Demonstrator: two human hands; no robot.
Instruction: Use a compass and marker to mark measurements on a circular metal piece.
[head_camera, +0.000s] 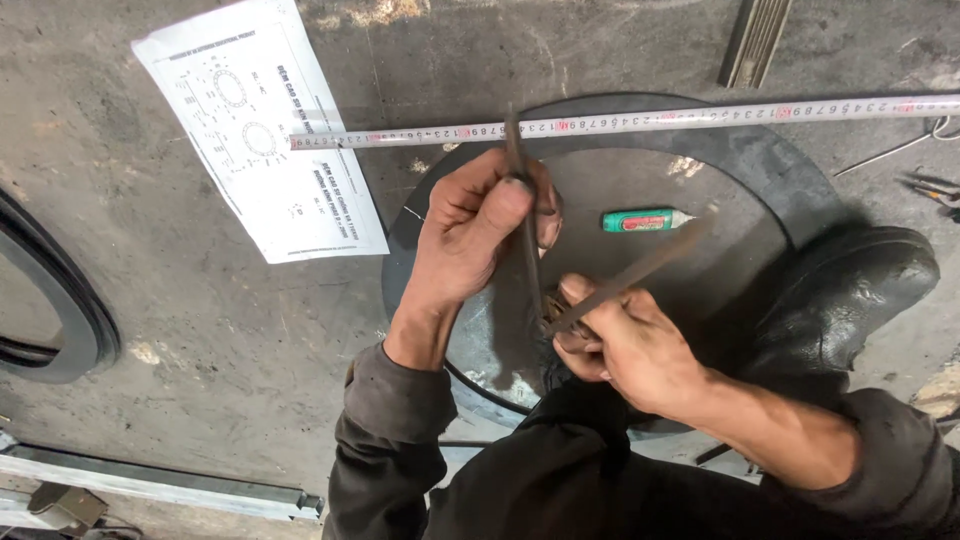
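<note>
Seemingly dividers (560, 270) between both hands (540, 290).

Concrete floor (230, 330) carries a dark disc (740, 180) under both grips, paper sheet (262, 130) left of them, boot (850, 290) right.

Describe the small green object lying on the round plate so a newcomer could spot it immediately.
Find the large dark round metal plate on the concrete floor, crossed along its top by a steel tape measure. Just right of the left hand lies a green marker pen with a red label and pale tip, the only brightly coloured thing there.
</note>
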